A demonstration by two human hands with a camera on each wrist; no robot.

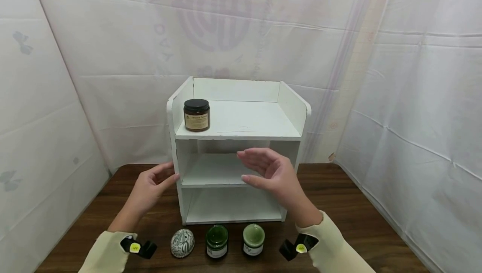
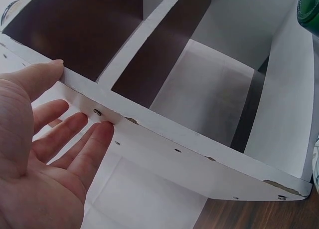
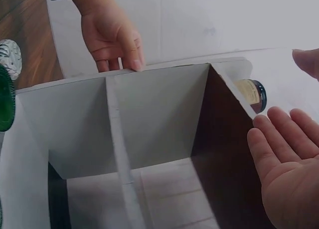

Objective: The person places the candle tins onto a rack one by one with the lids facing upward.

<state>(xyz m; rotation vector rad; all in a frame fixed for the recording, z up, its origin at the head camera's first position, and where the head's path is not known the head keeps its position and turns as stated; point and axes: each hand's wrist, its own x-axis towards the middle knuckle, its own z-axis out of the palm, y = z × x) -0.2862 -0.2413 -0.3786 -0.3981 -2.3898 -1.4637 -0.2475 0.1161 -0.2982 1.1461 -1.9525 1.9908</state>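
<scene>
A white wooden shelf unit (image 1: 237,137) with two compartments under its top stands upright on the table. My left hand (image 1: 150,185) is at its left side panel, thumb on the front edge and relaxed fingers along the outer face, as the left wrist view shows. In front of the middle compartment my right hand (image 1: 275,176) hovers with fingers extended, thumb apart, nothing in it. An amber jar (image 1: 197,116) with a black lid and a cream label sits at the left front of the top shelf.
On the dark wooden table (image 1: 316,248), before the unit, stand a black-and-white patterned rounded object (image 1: 182,243), a dark green glass jar (image 1: 216,241) and a pale green jar (image 1: 253,239) in a row. White sheeting (image 1: 124,109) surrounds the table's back and sides.
</scene>
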